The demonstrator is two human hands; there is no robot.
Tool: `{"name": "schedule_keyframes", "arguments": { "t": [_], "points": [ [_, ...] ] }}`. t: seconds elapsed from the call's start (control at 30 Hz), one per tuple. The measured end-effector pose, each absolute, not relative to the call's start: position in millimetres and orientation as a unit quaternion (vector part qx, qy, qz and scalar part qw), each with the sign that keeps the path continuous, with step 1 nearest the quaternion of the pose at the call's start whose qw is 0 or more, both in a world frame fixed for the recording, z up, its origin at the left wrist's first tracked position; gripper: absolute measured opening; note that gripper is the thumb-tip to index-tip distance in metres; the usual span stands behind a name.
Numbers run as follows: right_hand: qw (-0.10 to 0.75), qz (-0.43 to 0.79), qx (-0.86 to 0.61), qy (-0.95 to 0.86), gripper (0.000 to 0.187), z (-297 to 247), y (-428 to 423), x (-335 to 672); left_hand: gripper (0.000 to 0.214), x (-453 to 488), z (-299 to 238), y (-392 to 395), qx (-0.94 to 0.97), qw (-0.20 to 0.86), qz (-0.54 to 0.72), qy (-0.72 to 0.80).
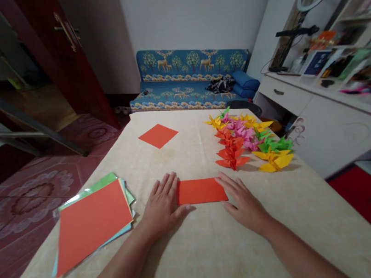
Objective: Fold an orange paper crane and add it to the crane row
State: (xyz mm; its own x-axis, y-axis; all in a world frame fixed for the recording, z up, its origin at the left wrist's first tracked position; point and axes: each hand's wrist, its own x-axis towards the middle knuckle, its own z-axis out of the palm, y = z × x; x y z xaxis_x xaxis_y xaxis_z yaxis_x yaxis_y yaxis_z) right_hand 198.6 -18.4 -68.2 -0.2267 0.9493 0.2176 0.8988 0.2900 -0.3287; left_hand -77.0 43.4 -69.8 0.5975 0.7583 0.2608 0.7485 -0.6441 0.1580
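Note:
A red-orange sheet of paper [201, 191], folded into a rectangle, lies flat on the table in front of me. My left hand [163, 202] rests over its left end, fingers stretched out and thumb along the near edge. At the right end, my right hand [241, 199] touches the paper with its fingertips, fingers extended and slightly apart. Farther back lies a flat red-orange paper square [158, 136], turned with a corner toward me. To the right stand rows of folded paper cranes [232, 150] in red, pink, yellow and green.
A stack of coloured paper [93, 222], red-orange on top, lies at the table's left with a clear plastic wrapper. The table [203, 257] has a pale cloth. Beyond it stands a blue patterned sofa [178, 91]; a white cabinet [329, 122] is at the right.

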Motion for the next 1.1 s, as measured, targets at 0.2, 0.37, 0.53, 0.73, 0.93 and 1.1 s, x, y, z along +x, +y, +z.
{"name": "schedule_keyframes", "arguments": {
  "t": [0.2, 0.37, 0.53, 0.73, 0.93, 1.1],
  "points": [
    [0.265, 0.084, -0.553, -0.785, 0.048, -68.1, -11.8, 197.6, 0.054, -62.9, -60.2, 38.7, 0.906, 0.057, 0.224, 0.355],
    [0.275, 0.067, -0.544, -0.790, 0.039, -67.0, -13.4, 192.5, 0.034, -53.7, -59.8, 34.3, 0.905, 0.070, 0.267, 0.323],
    [0.287, 0.082, -0.543, -0.785, 0.050, -63.8, -16.3, 192.4, 0.031, -49.3, -61.3, 33.6, 0.904, 0.059, 0.263, 0.331],
    [0.298, 0.080, -0.529, -0.791, 0.058, -60.3, -15.2, 188.1, 0.030, -45.8, -66.0, 33.5, 0.917, 0.024, 0.229, 0.326],
    [0.376, 0.059, -0.504, -0.775, 0.056, -61.6, -17.1, 187.4, 0.034, -52.2, -62.5, 40.9, 0.868, 0.167, 0.386, 0.264],
    [0.432, 0.078, -0.448, -0.779, 0.044, -52.6, -22.0, 185.5, 0.031, -55.4, -52.7, 48.5, 0.845, 0.240, 0.413, 0.239]
  ]
}}
